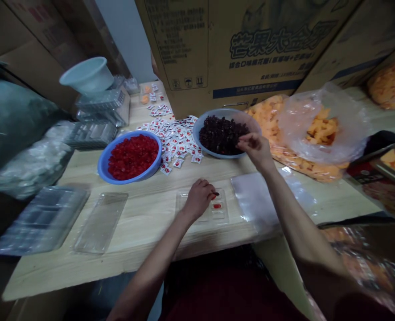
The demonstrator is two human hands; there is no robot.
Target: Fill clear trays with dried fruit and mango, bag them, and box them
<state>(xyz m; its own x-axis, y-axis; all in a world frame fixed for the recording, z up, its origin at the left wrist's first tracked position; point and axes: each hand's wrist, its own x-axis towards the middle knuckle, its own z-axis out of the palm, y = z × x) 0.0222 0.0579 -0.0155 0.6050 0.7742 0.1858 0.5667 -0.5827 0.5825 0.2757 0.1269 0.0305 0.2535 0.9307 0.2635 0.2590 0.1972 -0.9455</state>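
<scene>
Pale bowl [252, 122] near the middle of the desk [144, 227], heaped with dark pieces [219, 131]; directions taken from it, as the worker faces. Behind it a big printed carton [251, 49] closes off the back. Left of it, a drift of small printed sachets [177, 138], then a blue bowl [103, 165] of red pieces [133, 156]; farther left and back, a pale tub [85, 76] on stacked clear boxes. Right of it, bagged orange pieces [267, 113] lie close against its side. Nearer the worker and well left of it: a flat clear lid or tray [100, 223] and a stack of clear trays [43, 218]. Nearer and slightly right: clear plastic sheets or bags [254, 196], under the right forearm. Directly on the worker's side of it: a compartmented clear tray [227, 218], a red piece [216, 206] in one cell. Left hand [200, 198] curled over this tray, a dark piece showing at the fingertips; cannot tell whether pinched. Right hand [255, 147] at the bowl's right side, thumb and fingers drawn together by the dark pieces; cannot tell whether one is gripped.
</scene>
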